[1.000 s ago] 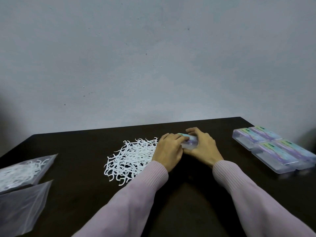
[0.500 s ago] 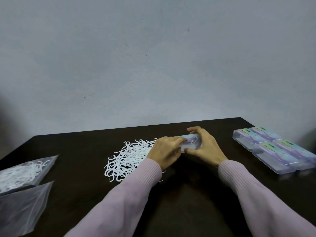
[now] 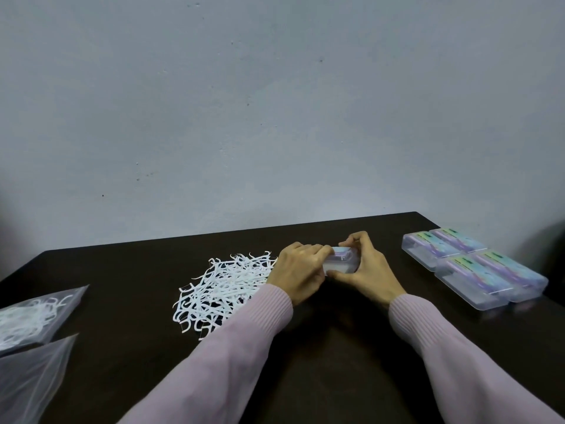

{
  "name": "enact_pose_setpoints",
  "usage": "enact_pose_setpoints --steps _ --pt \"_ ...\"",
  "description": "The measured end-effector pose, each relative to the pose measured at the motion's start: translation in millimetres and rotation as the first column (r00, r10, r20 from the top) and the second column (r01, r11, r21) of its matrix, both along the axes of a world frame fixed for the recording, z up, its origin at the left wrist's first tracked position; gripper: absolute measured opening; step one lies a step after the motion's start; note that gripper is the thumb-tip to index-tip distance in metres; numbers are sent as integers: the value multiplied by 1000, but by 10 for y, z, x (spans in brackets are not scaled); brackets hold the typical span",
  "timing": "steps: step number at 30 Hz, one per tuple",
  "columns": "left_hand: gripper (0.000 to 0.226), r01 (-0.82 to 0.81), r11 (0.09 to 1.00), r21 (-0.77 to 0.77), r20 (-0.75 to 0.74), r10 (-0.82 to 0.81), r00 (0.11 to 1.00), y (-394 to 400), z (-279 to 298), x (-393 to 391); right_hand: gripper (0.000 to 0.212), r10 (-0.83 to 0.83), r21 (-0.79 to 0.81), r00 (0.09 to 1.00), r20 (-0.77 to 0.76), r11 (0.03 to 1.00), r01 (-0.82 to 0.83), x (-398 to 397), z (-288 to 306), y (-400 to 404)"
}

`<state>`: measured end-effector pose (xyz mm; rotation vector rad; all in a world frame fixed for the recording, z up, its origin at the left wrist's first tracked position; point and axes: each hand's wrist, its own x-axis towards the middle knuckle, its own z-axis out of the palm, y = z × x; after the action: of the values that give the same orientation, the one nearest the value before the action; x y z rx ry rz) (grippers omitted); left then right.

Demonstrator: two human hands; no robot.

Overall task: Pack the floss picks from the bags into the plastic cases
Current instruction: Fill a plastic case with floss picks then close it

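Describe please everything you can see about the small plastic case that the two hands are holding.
The small plastic case is a clear box with a pastel label on its top, like the four cases at the right. It sits between both hands near the table's middle, beside the loose pile of floss picks. The left hand grips its left end; the right hand curls over its far side, thumb under the near edge. Whether the lid is open, or anything is inside, cannot be told.

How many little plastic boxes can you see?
5. Four boxes sit together in a block at the table's right edge. One more box is held between both hands. None seem hidden.
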<state>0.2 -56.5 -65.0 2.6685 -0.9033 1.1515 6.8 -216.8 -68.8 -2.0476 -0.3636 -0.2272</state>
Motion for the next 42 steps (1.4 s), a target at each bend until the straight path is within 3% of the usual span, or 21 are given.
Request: enact_pose_setpoints --steps 5,11,14,18,22,25,31,36,39,42 --pt "47 -77 994 -81 1 77 997 -54 33 25 56 -30 -75 999 -22 997 28 -7 -55 -78" --pt "34 -228 932 -281 -143 194 970 -123 119 9 48 -28 -66 999 -31 997 26 -40 -63 -94" --pt "34 -268 904 -332 -216 204 955 -172 147 7 61 18 -83 998 -61 996 -23 -59 -66 -118" --pt "42 -256 918 -304 -217 195 956 -178 74 -13 88 -3 -133 996 -91 991 -9 -77 -65 -136" --pt "40 -357 912 -201 -426 247 870 -179 -86 11 107 -21 -182 980 -199 983 -16 -75 -68 -152" --pt "36 -388 909 -152 -522 260 812 -200 -148 36 110 -52 -280 973 -224 960 -13 -59 -60 -145" --pt "37 -377 918 -126 -547 252 798 -168 -122 44 97 -93 -376 972 -215 927 6 -79 -6 -119" --pt "38 -367 916 -162 -543 227 808 -96 -88 3 60 -132 -258 990 48 956 140 -147 33 -39" --pt "34 -343 920 -190 -533 197 823 1 -39 -60 44 -64 -250 993 101 964 88 -169 39 56" --pt "34 -319 927 -197 -555 163 816 182 11 -129 39 11 -282 998 61 959 7 -189 66 212"
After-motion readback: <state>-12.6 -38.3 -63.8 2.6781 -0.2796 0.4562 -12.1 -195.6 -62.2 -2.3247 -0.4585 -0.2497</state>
